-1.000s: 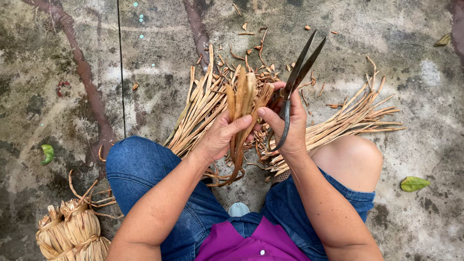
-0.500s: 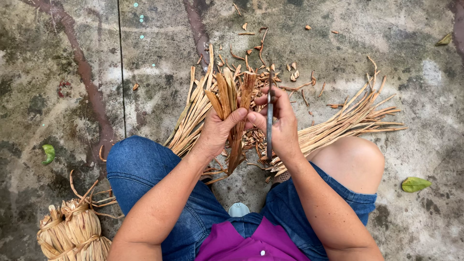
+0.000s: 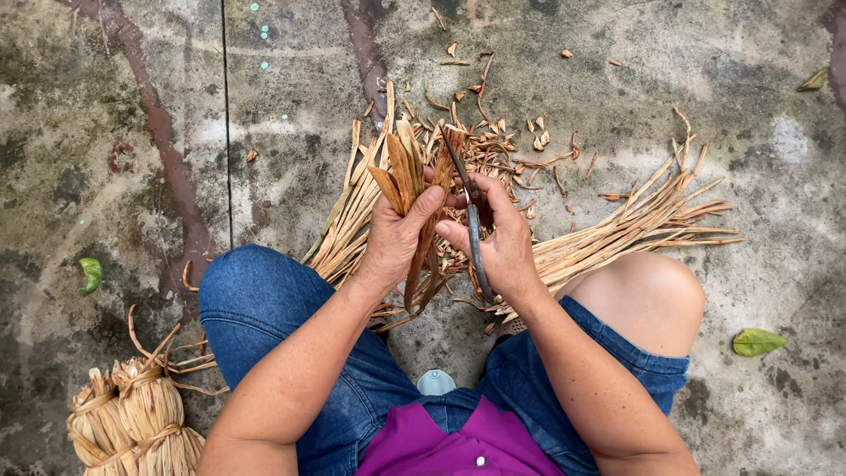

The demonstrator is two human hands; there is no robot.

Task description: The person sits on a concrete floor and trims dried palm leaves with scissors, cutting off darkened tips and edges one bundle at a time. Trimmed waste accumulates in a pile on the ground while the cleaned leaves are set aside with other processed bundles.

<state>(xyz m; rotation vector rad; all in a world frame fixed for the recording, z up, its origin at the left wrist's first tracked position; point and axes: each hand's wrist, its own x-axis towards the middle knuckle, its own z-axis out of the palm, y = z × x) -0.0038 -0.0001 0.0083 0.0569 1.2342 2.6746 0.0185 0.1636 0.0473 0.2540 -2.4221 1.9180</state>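
dried leaves (image 3: 407, 181) sit clamped in our left hand (image 3: 397, 238); right hand (image 3: 502, 247) grips scissors (image 3: 471, 225). cut scraps (image 3: 502, 145) lie scattered, bundles (image 3: 132, 419) tied, long strips (image 3: 634, 229) untrimmed.

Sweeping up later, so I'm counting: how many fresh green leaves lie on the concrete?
3: one curled green leaf at the left, one flat green leaf at the lower right, one duller leaf at the top right edge. Others may lie hidden under the straw.
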